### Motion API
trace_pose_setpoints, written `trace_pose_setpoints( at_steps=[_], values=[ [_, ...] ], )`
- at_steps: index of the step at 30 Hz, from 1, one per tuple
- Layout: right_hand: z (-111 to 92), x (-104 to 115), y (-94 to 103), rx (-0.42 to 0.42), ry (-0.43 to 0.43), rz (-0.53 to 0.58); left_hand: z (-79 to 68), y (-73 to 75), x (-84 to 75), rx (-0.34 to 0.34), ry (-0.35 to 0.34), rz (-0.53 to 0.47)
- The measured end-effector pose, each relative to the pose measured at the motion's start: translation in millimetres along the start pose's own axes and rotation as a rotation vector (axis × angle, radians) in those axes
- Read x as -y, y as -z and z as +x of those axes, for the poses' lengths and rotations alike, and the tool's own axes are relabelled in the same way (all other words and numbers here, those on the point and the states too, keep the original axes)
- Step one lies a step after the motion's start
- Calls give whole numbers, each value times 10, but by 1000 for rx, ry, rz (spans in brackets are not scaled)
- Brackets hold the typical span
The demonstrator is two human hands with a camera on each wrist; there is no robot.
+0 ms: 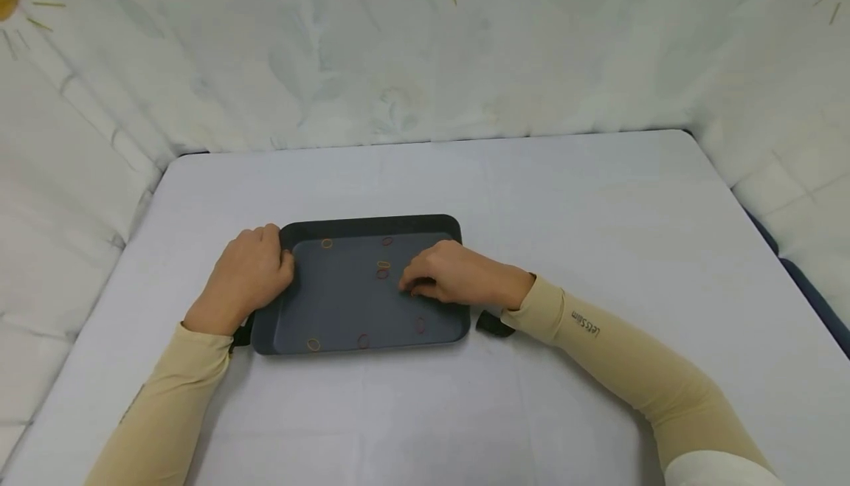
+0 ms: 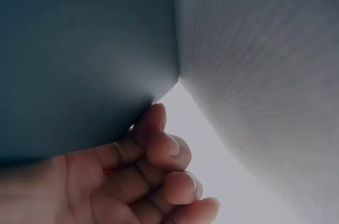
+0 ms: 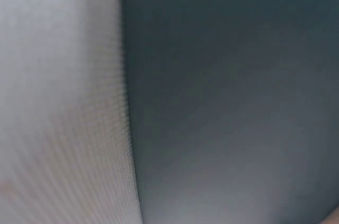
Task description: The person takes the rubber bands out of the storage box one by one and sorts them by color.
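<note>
A dark grey rectangular tray (image 1: 339, 309) lies on the white-covered table. My left hand (image 1: 249, 272) grips its left edge. In the left wrist view its curled fingers (image 2: 169, 150) show against the tray's outer side. Over the right part of the tray is my right hand (image 1: 441, 272), fingers bent downward and fingertips close over the tray floor; I cannot tell whether they pinch something. Small thin loops like rubber bands lie scattered in the tray: a yellow one (image 1: 327, 243) at the back, a red one (image 1: 363, 341) at the front, and several others.
The white tablecloth (image 1: 584, 213) extends all around the tray. Pale patterned curtains (image 1: 398, 51) hang behind the table and at both sides. A small black object (image 1: 494, 324) shows beside my right wrist.
</note>
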State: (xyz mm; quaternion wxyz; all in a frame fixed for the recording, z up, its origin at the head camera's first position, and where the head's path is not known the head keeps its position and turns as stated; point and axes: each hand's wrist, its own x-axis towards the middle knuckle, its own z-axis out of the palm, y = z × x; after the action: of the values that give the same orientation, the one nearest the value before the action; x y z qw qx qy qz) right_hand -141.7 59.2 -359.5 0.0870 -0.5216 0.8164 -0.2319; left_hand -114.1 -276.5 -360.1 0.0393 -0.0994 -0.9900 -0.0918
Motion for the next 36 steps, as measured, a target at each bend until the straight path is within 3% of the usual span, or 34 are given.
trace_pose_setpoints(
  at_steps=[8,20,36],
  values=[
    [4,-48,9,-11,-51,142,-3,-11,9,-14,-9,-1],
    [0,-88,23,-39,-44,311,-27,2,23,9,19,12],
    [-25,-121,64,-91,-105,591,-11,-17,7,12,6,22]
  ],
)
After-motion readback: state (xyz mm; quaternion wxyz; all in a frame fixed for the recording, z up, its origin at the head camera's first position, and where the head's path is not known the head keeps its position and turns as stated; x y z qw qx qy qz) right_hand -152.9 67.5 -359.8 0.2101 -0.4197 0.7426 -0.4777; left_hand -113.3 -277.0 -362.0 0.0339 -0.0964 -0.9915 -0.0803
